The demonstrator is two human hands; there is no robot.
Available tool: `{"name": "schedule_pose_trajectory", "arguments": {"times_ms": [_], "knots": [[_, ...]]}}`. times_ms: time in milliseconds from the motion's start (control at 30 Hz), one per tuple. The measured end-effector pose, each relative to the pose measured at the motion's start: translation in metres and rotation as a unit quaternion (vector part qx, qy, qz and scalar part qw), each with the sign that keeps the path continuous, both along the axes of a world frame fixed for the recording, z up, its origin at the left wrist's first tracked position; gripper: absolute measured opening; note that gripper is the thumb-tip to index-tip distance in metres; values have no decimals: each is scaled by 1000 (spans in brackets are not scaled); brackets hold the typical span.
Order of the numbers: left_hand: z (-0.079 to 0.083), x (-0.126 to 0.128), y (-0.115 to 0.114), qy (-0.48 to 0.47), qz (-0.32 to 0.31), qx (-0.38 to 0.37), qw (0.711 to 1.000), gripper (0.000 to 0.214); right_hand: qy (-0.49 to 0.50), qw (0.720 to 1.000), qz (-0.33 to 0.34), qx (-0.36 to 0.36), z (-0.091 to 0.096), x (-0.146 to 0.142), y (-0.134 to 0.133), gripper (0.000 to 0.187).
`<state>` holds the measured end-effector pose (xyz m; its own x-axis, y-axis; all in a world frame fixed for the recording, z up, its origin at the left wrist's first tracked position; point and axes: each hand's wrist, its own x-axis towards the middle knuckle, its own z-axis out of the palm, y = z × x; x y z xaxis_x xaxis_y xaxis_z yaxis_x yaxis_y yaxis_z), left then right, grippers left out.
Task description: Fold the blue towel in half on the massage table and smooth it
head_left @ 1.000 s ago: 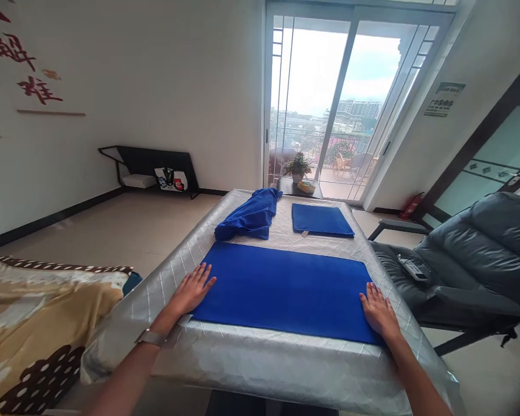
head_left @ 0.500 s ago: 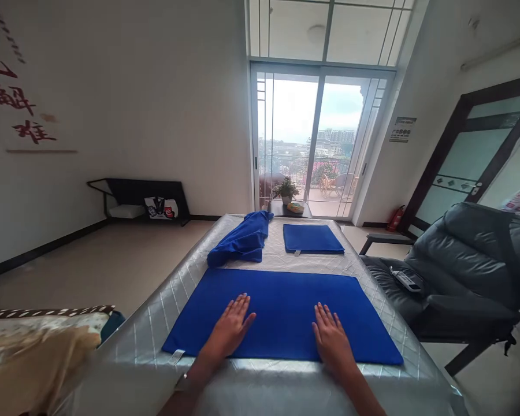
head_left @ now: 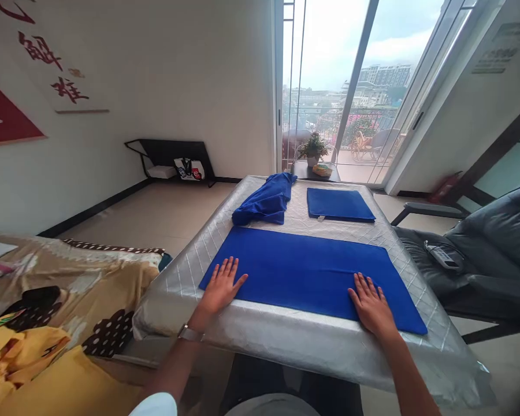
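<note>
A long blue towel (head_left: pixel 307 271) lies spread flat across the near part of a table with a silver quilted cover (head_left: pixel 286 341). My left hand (head_left: pixel 220 286) rests flat on the towel's near left corner, fingers stretched out. My right hand (head_left: pixel 371 304) lies flat near the towel's near right end, fingers apart. Farther back a crumpled blue towel (head_left: pixel 265 201) sits at the left, and a neatly folded blue towel (head_left: pixel 338 204) lies to its right.
A dark reclining chair (head_left: pixel 481 254) with a remote on its seat stands right of the table. A patterned yellow and brown blanket (head_left: pixel 60 294) covers something at the left. A potted plant (head_left: pixel 313 151) stands by the glass balcony door. A black stand leans at the far wall.
Both hands have slid outward from the middle of the towel toward its near left and right ends. The view has tilted and shifted.
</note>
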<state>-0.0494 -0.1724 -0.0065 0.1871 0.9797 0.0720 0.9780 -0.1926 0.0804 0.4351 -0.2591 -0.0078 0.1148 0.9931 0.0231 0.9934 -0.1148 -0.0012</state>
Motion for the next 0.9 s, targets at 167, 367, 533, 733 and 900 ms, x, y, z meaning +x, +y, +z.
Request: {"name": "schedule_pose_trajectory", "arguments": {"times_ms": [167,367,533,733,900], "knots": [[5,-51,3,11,75,-33,997,89,42,992,-109,45,-23,118,-22,79],[5,-52,4,0,68,-40,997,89,25,991,-109,68,-21,119,-27,78],[3,-45,11,-21,103,-14,994,94,-10,987,-99,124,9,77,-26,70],[29,97,25,-69,-123,-10,990,87,64,992,71,77,42,-61,33,64],[30,184,35,-69,-294,-13,953,77,93,985,142,-15,43,-135,77,66]]}}
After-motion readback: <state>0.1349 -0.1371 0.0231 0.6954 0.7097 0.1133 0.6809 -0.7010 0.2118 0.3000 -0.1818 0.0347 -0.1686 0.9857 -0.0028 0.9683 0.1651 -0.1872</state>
